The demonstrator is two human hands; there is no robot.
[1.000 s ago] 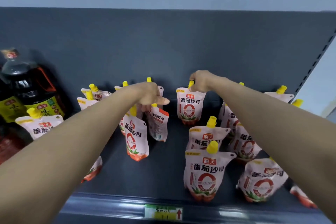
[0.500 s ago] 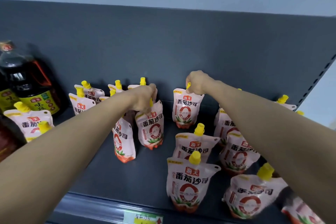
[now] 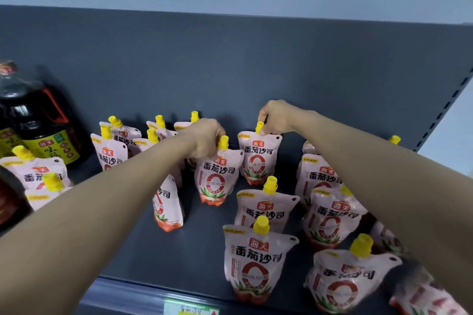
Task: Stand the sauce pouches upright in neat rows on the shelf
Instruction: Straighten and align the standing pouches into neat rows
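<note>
1. Toppling is looking likely: the left hand point(image 3: 204, 139) is pinching one sauce pouch point(image 3: 217, 176) by its yellow cap, and releasing unevenly could knock its neighbour.
2. The right hand point(image 3: 275, 116) is gripping the far pouch point(image 3: 257, 157) cap; both white-and-red pouches are standing upright mid-shelf point(image 3: 199, 243).

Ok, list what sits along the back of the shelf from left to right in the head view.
Dark sauce bottle → cluster of yellow-capped pouches → left hand on a pouch → right hand pinching a pouch's cap → stack of pouches.
</note>
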